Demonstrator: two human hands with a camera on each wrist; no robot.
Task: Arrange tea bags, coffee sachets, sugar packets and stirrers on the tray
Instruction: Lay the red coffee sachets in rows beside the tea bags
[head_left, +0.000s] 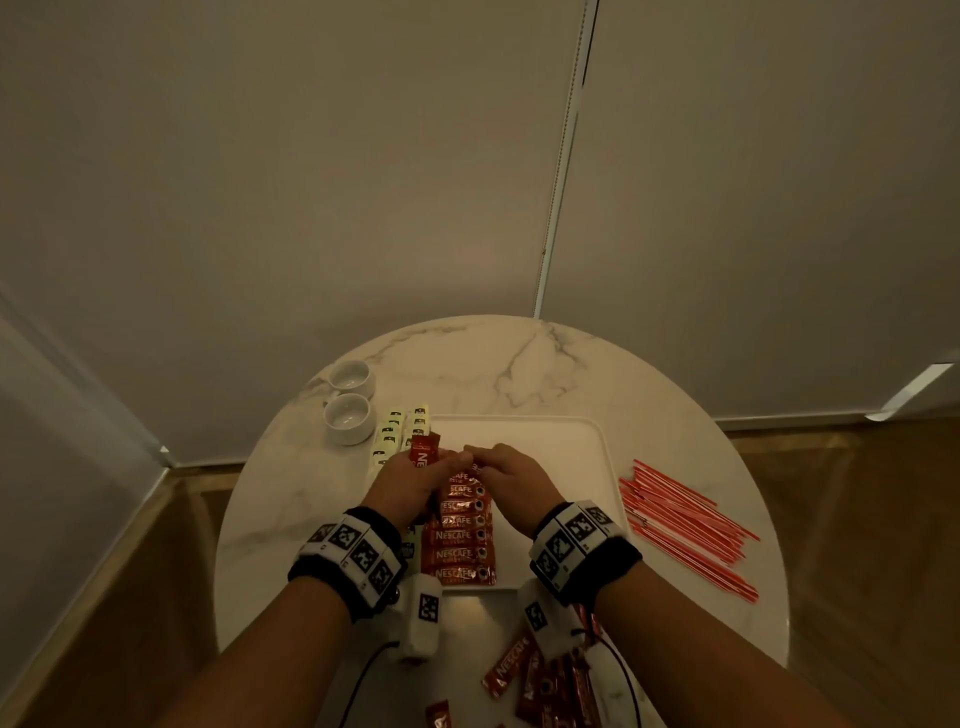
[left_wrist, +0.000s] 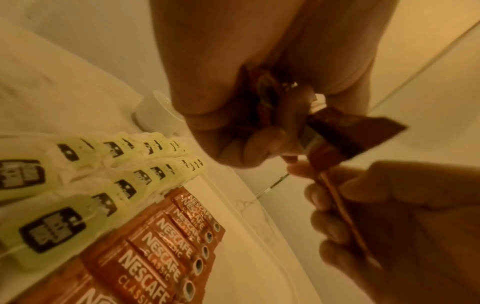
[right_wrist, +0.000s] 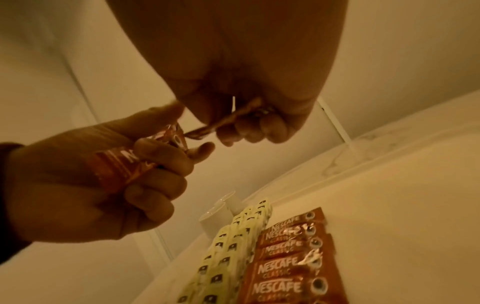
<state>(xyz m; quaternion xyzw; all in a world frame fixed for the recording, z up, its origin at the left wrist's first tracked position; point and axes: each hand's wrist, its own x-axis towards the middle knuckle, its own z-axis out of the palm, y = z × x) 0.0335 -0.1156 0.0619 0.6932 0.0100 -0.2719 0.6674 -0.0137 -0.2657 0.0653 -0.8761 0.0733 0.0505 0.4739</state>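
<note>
Above the white tray (head_left: 561, 467), my left hand (head_left: 415, 480) grips a small bundle of red coffee sachets (head_left: 425, 451), their ends sticking out past the fingers (left_wrist: 345, 133). Right beside it, my right hand (head_left: 506, 467) pinches a single sachet (right_wrist: 226, 121), seen edge-on, its near end close to the bundle. On the tray's left part lies a column of overlapping red Nescafe sachets (head_left: 460, 538). Two columns of pale green tea bags (head_left: 395, 431) run along their left side. Red-and-white stirrers (head_left: 685, 519) lie in a heap on the table right of the tray.
Two white cups (head_left: 348, 415) stand at the back left of the round marble table (head_left: 519, 364). Loose red sachets (head_left: 540, 680) lie near the table's front edge under my right forearm. The tray's right half is bare white surface. A wall is close behind the table.
</note>
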